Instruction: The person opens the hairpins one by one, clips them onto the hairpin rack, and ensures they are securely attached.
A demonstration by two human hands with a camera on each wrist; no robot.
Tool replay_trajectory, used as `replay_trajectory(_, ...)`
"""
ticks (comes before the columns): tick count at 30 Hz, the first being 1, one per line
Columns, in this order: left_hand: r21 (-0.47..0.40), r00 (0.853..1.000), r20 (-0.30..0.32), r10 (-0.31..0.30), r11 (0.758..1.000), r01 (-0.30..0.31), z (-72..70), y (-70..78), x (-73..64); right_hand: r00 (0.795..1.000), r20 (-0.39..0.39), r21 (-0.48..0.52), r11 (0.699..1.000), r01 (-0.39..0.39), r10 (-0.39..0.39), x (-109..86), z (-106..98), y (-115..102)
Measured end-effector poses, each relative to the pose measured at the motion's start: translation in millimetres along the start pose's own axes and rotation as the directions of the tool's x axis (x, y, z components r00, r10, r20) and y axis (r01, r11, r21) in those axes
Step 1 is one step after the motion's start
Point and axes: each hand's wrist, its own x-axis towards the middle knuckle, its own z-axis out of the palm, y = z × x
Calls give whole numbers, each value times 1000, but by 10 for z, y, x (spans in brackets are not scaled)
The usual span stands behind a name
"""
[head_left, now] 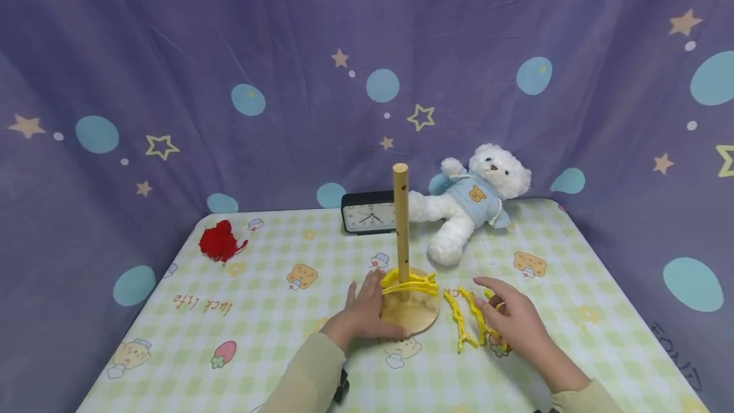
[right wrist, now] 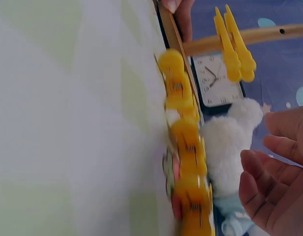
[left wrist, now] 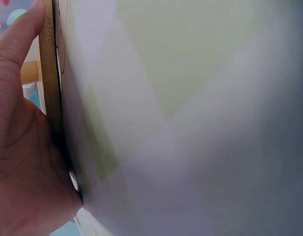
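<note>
My left hand (head_left: 364,312) lies at the left side of the round wooden base (head_left: 417,317), fingers spread and thumb along the front rim. In the left wrist view the thumb (left wrist: 18,37) rests on the base's edge. An upright wooden pole (head_left: 402,222) rises from that base. Two yellow spring clips (head_left: 410,283) cross the pole low down, seemingly clipped on it. Three more yellow clips (head_left: 457,322) lie on the tablecloth to the right. Above them hovers my right hand (head_left: 512,316), its fingers loosely bent, nothing between them; the right wrist view shows it apart from the clips.
Behind the pole stands a black-framed clock (head_left: 368,213). A white teddy bear (head_left: 457,234) in a blue top leans against the curtain (head_left: 298,37). Red yarn (head_left: 219,241) lies at the far left of the checked tablecloth (head_left: 275,317).
</note>
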Motion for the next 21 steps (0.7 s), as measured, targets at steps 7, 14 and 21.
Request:
replay_trajectory(7,7,1000,-6,-13,1000,13,-9,6,-53,998,-53,-124,992,15,-22,-100,-141,156)
replay_trajectory(14,12,1000,-18,0,1000,1,1,-14,-15,998,-7,-187,981,-56,56,-190,-255,262)
replay_trajectory(21,44,1000,5,-21,999,21,24,-6,27,992,34,-310,944,-108,125,-226,-357,368)
